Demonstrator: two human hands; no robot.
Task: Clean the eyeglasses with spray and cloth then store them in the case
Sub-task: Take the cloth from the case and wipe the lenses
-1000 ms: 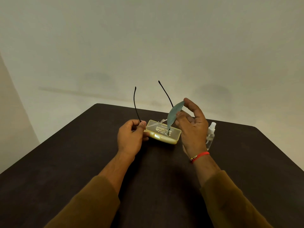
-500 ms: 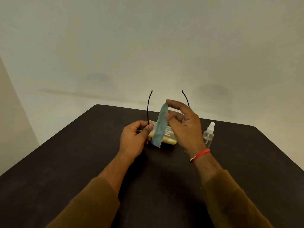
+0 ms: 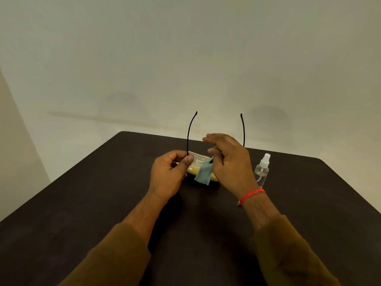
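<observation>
My brown sleeves filled the bottom of the frame, a red thread (image 3: 250,194) round my right wrist. Just below centre, my left hand (image 3: 169,176) pinched the eyeglasses (image 3: 188,139) between thumb and curled fingers at the foot of the left temple. My right hand (image 3: 228,162) pinched the blue-grey cloth (image 3: 204,174) in its lower fingers, and the upper ones were loosely spread. Half a second before, that cloth had stood as a tall strip between finger and thumb. Now it hung bunched under the fingers, over the yellow case (image 3: 195,165) lying on the desk (image 3: 103,203) just behind my hands. The temples, leaning left a second before, now stood almost upright and wider apart. They pointed up toward the frame's middle. The front of the glasses ran left to right between my hands, mostly hidden. The spray bottle (image 3: 261,170) stood upright just right of my right hand. A plain wall lay beyond.
</observation>
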